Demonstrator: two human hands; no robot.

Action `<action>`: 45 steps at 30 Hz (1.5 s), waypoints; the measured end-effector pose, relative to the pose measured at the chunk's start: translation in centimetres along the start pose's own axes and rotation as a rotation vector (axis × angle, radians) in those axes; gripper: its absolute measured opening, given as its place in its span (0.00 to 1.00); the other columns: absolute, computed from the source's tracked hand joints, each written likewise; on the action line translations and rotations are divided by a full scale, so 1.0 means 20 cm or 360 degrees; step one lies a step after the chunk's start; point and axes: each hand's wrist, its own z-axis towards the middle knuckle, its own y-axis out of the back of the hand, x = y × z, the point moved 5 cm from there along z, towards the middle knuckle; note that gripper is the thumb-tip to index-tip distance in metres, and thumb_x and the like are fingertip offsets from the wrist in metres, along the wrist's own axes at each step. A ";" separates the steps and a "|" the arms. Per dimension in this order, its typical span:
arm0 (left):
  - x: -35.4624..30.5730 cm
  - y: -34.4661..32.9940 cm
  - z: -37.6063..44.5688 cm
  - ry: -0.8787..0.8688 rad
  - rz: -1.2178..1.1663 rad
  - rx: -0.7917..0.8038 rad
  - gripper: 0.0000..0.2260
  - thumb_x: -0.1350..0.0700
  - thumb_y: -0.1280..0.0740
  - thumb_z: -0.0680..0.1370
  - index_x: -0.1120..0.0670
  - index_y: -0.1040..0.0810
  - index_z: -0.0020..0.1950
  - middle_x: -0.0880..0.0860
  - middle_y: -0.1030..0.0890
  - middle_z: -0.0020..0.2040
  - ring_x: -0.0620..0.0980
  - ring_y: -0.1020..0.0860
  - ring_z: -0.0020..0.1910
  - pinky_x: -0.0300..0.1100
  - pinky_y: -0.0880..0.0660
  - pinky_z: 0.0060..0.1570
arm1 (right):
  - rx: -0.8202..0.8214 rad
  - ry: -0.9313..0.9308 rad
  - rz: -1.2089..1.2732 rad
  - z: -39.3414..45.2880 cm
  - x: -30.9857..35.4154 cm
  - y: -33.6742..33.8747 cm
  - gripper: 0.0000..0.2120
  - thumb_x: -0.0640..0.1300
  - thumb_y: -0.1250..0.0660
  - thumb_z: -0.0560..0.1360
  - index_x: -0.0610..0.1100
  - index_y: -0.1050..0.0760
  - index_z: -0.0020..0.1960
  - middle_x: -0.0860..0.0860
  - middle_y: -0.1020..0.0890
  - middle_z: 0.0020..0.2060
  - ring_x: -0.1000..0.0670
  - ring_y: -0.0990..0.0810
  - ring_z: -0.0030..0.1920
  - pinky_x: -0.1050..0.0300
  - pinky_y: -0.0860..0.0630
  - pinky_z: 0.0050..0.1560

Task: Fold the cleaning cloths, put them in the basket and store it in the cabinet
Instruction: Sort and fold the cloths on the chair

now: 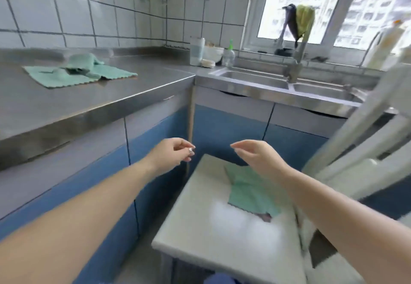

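Hands hover above the white basket, both empty: left hand loosely curled, right hand relaxed with fingers apart. One green cloth lies inside that basket. Up left of it, more cloths lie rumpled on the steel counter.

Head view looks down, close over both forearms.
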 end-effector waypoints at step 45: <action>0.34 -0.54 0.40 -0.0134 0.0623 -0.0211 0.11 0.63 0.41 0.73 0.46 0.29 0.45 0.45 0.25 0.45 0.49 0.25 0.44 0.47 0.26 0.45 | -0.0525 -0.0600 -0.0155 -0.07 -1.00 0.04 0.03 0.45 0.39 0.76 0.48 0.27 0.47 0.52 0.20 0.40 0.51 0.23 0.40 0.56 0.27 0.38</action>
